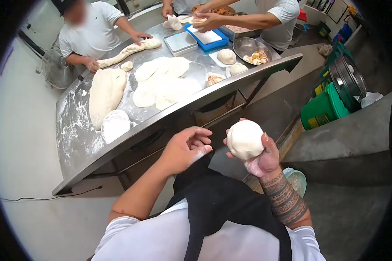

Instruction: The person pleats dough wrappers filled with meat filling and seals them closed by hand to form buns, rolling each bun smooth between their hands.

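A smooth, round ball of white dough (245,138) rests in my right hand (264,158), whose fingers wrap round its sides and underside. To the left of it, apart from the dough, my left hand (189,148) is raised with curled fingers; flour whitens its thumb, and nothing shows in it. Beyond my hands, flat dough rounds (161,82) overlap on the metal table (69,130). A big slab of dough (106,93) lies to their left, beside a bowl of flour (116,126). Near the table's right end are dough balls (226,56) and an open filled piece (214,78).
A metal bowl (252,48) holds egg pieces. Behind the table a person (91,30) handles a long dough roll (133,50); other people work near a blue tray (207,38). The table's metal edge (178,106) crosses before me. Green buckets (320,108) stand right.
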### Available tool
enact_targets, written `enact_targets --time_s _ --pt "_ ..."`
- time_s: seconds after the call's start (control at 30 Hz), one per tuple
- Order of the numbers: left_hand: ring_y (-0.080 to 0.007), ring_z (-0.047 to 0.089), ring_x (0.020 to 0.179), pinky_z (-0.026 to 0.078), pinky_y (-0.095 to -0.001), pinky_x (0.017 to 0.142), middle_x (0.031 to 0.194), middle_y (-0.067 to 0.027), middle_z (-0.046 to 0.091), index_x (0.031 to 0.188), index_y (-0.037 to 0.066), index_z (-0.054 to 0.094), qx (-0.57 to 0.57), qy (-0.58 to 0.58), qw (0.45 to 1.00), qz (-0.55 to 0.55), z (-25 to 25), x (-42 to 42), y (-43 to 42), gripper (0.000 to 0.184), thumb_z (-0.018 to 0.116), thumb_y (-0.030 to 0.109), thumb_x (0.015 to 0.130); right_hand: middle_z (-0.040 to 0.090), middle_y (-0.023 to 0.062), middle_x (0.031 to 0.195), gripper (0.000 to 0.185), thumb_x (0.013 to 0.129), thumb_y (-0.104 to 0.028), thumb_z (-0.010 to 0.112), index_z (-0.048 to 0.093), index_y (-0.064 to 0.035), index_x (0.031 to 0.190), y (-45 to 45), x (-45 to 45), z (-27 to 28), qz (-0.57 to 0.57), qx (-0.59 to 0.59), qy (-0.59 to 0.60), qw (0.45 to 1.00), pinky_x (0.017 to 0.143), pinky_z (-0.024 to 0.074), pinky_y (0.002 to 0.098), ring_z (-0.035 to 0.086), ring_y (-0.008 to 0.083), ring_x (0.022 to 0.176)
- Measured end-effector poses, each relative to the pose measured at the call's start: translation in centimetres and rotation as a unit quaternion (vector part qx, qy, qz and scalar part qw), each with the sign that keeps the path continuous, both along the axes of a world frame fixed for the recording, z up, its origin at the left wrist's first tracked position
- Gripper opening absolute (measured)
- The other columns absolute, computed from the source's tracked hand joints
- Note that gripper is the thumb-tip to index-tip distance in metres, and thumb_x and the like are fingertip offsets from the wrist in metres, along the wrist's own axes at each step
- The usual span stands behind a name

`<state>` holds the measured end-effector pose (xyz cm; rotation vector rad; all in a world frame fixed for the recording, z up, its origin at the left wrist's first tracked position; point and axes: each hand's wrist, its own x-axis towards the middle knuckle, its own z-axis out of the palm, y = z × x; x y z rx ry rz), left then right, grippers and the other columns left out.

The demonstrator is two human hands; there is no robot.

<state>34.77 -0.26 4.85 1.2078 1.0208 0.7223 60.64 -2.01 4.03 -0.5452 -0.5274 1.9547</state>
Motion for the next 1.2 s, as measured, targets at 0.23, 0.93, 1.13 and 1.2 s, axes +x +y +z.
enact_targets --time_s 0.23,0.93,1.13,1.2 --pt "-0.0111 0.064 0.095 0.053 -0.0281 0.092 0.110 -0.0089 0.066 0.127 -0.002 0.060 -0.025 -0.015 1.000 -0.011 -2.0 0.2 -2.7 0.038 0.070 -0.001 0.090 0.053 0.0261 0.140 0.094 0.081 -0.055 0.076 0.035 -0.0113 0.154 -2.1 -1.0 -1.0 0.014 -0.019 -0.016 1.000 0.094 0.0574 0.0561 0.059 0.0438 0.124" --pt "-0.0116 0.065 0.098 0.053 -0.0276 0.091 0.110 -0.0082 0.067 0.128 -0.001 0.061 -0.043 0.006 0.999 -0.020 -4.0 0.1 -4.9 0.038 0.070 0.000 0.091 0.052 0.0204 0.144 0.087 0.088 -0.054 0.072 0.033 -0.0149 0.155 -5.3 -0.8 -4.2 0.063 -0.074 0.004 0.995 0.104 0.0503 0.0602 0.054 0.0419 0.132" --pt "-0.0117 0.065 0.098 0.053 -0.0276 0.092 0.111 -0.0083 0.068 0.128 0.000 0.061 -0.056 -0.008 0.998 -0.014 -4.5 0.2 -4.2 0.038 0.070 0.000 0.091 0.055 0.0184 0.138 0.084 0.090 -0.047 0.073 0.034 -0.0099 0.154 -4.5 -1.0 -3.8 0.052 -0.086 0.028 0.995 0.101 0.0532 0.0592 0.058 0.0376 0.127" --pt "-0.0117 0.065 0.098 0.053 -0.0277 0.091 0.110 -0.0082 0.067 0.128 0.000 0.061 -0.057 -0.010 0.998 -0.015 -4.6 0.2 -3.9 0.038 0.070 0.000 0.091 0.055 0.0182 0.138 0.084 0.090 -0.047 0.073 0.034 -0.0100 0.154 -4.2 -0.9 -3.7 0.053 -0.084 0.030 0.995 0.101 0.0533 0.0590 0.058 0.0374 0.127"
